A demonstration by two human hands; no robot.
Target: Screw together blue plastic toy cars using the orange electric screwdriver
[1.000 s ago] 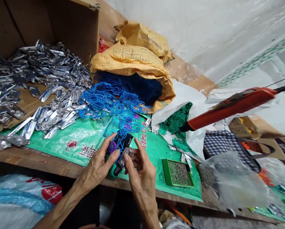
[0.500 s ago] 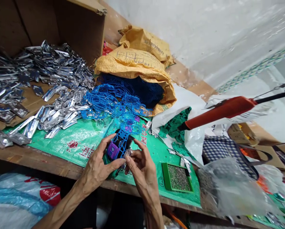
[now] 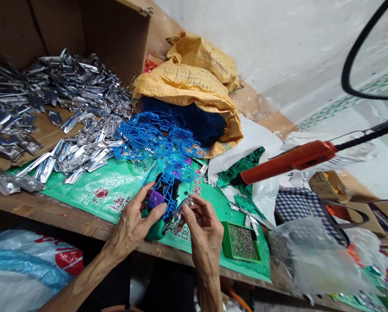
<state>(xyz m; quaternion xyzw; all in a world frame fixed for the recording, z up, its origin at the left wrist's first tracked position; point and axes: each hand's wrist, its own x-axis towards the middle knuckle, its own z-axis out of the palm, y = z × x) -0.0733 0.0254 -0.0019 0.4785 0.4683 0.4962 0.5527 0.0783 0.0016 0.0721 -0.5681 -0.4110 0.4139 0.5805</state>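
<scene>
Both forearms are bare and reach in from the lower edge of the view. The left forearm (image 3: 80, 271) slants up and to the right, its wrist (image 3: 111, 251) nearly straight; the right forearm (image 3: 210, 288) rises almost upright. The left hand (image 3: 135, 219) curves into a grip, fingers bent on the far side and thumb (image 3: 156, 213) pointing right. The right hand (image 3: 204, 225) pinches with thumb (image 3: 190, 215) against fingers, the others curled. The hands stand near each other, apart.
</scene>
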